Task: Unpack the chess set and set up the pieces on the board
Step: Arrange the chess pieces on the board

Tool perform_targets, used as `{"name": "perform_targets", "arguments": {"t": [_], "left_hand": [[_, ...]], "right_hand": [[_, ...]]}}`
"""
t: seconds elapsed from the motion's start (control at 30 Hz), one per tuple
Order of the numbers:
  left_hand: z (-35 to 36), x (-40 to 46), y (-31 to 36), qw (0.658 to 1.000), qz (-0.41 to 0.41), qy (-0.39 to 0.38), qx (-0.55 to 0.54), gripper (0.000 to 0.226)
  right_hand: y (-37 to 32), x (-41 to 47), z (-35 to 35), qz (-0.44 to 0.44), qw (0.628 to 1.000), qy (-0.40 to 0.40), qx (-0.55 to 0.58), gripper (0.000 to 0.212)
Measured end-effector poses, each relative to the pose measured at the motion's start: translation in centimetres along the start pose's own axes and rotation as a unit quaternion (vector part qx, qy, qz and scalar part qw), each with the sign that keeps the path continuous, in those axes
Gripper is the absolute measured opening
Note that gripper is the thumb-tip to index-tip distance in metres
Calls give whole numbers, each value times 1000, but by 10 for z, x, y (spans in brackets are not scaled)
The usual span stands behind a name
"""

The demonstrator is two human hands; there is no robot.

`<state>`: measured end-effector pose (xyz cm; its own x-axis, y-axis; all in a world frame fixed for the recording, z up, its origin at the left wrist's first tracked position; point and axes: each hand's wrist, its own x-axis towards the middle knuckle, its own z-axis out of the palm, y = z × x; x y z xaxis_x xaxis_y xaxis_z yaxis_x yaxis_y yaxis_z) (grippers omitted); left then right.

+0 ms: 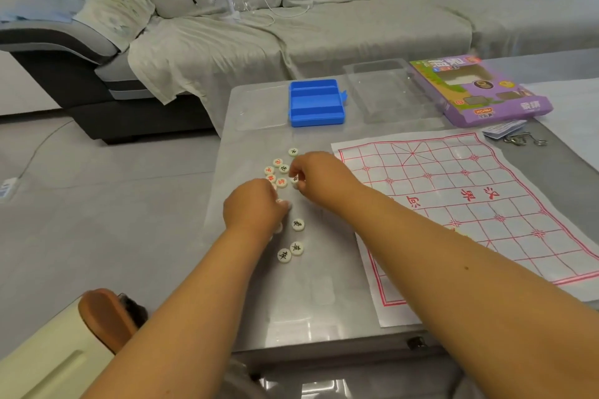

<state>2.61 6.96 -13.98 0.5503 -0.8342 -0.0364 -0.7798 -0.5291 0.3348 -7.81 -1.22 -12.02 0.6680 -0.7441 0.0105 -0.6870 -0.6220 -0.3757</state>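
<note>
White chess pieces (285, 201) sit under both curled hands, right hand (309, 172) pinching one.

We note the pieces (283, 204) strewn on the table (311, 295) left of the board (470, 204), the tray (316, 103) behind them, the box (479, 91) behind the board.
</note>
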Motion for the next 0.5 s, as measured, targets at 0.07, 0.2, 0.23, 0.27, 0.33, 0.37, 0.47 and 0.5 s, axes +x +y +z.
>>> {"name": "perform_targets", "arguments": {"t": [0.07,0.2,0.23,0.27,0.33,0.37,0.47,0.5], "left_hand": [[0,5,-3,1000,7,-1,2,22],[-15,18,-15,999,8,23,-44,16],[-20,22,-19,998,4,29,-60,13],[-24,27,-23,997,0,30,-69,13],[-29,35,-31,997,-4,11,-74,14],[-30,37,-35,997,-4,-1,-75,13],[-28,41,-42,997,4,-5,-83,12],[-27,41,-44,996,5,-3,-86,13]], "right_hand": [[-4,13,6,-12,999,-16,-28,32],[-6,28,17,-35,998,-16,-56,37],[-8,30,19,-46,997,-17,-62,37],[-10,32,20,-57,996,-19,-63,36],[-14,33,21,-70,996,-26,-51,32],[-15,33,21,-73,996,-32,-45,31],[-21,34,19,-78,993,-70,-46,29],[-23,35,18,-79,992,-84,-52,30]]}}
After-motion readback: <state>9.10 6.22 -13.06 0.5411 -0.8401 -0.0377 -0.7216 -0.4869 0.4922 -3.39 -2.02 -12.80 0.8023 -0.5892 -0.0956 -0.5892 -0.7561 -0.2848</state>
